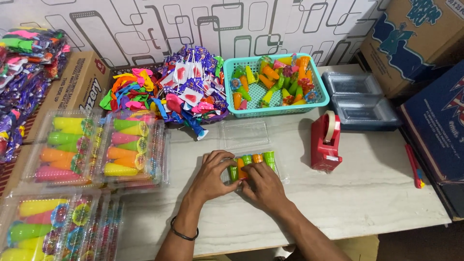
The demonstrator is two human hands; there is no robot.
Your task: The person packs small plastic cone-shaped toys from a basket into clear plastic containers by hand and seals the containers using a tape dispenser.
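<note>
A clear plastic clamshell tray (278,175) lies open on the white table, its lid (244,134) flat behind it. Several small cone-shaped toys (257,159) in green and orange stand side by side in it. My left hand (212,175) rests on the tray's left end, fingers touching a green cone. My right hand (263,186) presses on the tray's front, fingertips on the orange cones. A black band circles my left wrist.
A teal basket (319,99) of loose cone toys stands behind, with a heap of balloons and wrapped lollipops (179,92) to its left. Packed clamshells (96,147) are stacked left. A red tape dispenser (326,142), empty clear trays (360,99) and cardboard boxes (415,38) sit right.
</note>
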